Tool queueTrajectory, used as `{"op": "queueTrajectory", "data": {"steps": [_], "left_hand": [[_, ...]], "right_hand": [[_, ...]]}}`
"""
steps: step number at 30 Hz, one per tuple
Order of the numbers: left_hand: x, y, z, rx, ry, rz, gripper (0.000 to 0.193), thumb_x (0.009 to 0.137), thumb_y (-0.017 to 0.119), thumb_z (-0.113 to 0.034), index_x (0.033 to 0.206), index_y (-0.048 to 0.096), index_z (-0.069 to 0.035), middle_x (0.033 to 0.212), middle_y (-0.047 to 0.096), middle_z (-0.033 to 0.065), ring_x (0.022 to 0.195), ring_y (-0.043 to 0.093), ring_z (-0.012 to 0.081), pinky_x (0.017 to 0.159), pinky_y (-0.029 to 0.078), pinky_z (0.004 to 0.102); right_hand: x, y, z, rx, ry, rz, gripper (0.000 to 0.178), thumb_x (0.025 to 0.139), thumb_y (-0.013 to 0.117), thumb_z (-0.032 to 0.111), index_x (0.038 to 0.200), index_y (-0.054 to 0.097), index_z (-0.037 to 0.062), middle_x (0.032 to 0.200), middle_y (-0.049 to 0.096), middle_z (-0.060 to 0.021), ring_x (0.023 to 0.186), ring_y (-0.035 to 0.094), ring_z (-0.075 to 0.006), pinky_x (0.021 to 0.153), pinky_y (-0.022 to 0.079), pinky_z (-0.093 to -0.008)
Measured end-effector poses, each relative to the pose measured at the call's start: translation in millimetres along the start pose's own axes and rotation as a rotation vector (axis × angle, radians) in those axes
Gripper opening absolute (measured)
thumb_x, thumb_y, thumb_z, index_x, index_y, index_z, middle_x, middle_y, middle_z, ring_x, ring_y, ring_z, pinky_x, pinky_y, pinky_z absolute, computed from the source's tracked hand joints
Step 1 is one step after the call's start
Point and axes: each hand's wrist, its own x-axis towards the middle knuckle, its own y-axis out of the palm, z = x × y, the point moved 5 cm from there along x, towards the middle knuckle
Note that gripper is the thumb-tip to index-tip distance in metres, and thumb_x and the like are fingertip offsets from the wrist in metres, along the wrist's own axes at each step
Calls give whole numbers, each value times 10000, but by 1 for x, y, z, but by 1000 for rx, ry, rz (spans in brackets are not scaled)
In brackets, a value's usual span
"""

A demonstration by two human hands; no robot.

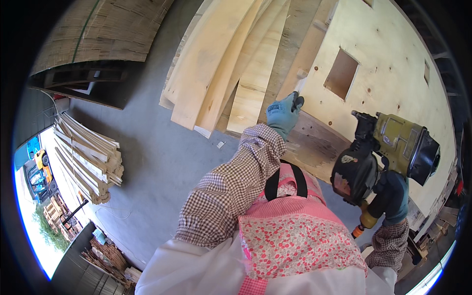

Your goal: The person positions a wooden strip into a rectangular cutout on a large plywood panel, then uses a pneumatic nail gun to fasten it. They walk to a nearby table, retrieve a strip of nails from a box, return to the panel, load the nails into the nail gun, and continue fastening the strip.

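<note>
My left hand [284, 114], in a blue glove with dark fingertips, is at the near left edge of a pale plywood panel [366, 64]. Its fingers are curled, and anything they grip is hidden. In my right hand [397, 199], also gloved, is an olive and black coil nail gun [397, 140], held by its handle over the panel's near right part. The gun's round magazine [355, 173] faces left, and an orange hose fitting [358, 231] hangs below the grip. A rectangular hole [341, 74] goes through the panel between the two hands.
Long pale boards [216, 59] lie stacked left of the panel. A bundle of wooden strips [91, 157] rests on the grey floor [162, 172] further left. At the upper left is a strapped brown stack [108, 29]. A forklift [43, 167] stands outside.
</note>
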Motion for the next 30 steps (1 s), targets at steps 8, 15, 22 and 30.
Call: {"op": "queueTrajectory", "data": {"steps": [8, 15, 22, 30], "left_hand": [[3, 2, 7, -4, 68, -81, 336, 806, 591, -232, 1119, 582, -110, 736, 604, 172, 608, 585, 298, 576, 457, 362], [-1, 2, 1, -26, 31, -13, 333, 826, 579, -268, 1118, 581, -109, 832, 619, 184, 689, 613, 300, 627, 480, 360], [8, 0, 7, -70, -3, 48, 344, 841, 542, -317, 1116, 584, -115, 869, 618, 186, 737, 613, 317, 669, 474, 379], [2, -42, 28, -125, 39, 93, 264, 843, 505, -286, 1014, 597, -108, 815, 633, 151, 739, 604, 327, 654, 470, 396]], "right_hand": [[-22, 62, 11, -167, 44, 89, 176, 806, 535, 83, 911, 550, -58, 741, 565, -97, 644, 563, -187, 583, 460, -299], [-3, 102, 6, -1278, -873, 412, 120, 824, 522, 61, 866, 584, -32, 758, 586, -83, 673, 575, -163, 596, 449, -279], [-29, 73, 8, -341, -52, 135, 143, 844, 508, 68, 893, 573, -50, 793, 587, -91, 686, 564, -157, 605, 444, -272], [-16, 79, -21, -1311, -859, 364, 125, 815, 547, 6, 923, 586, -42, 838, 610, -90, 770, 599, -168, 673, 472, -289]]}}
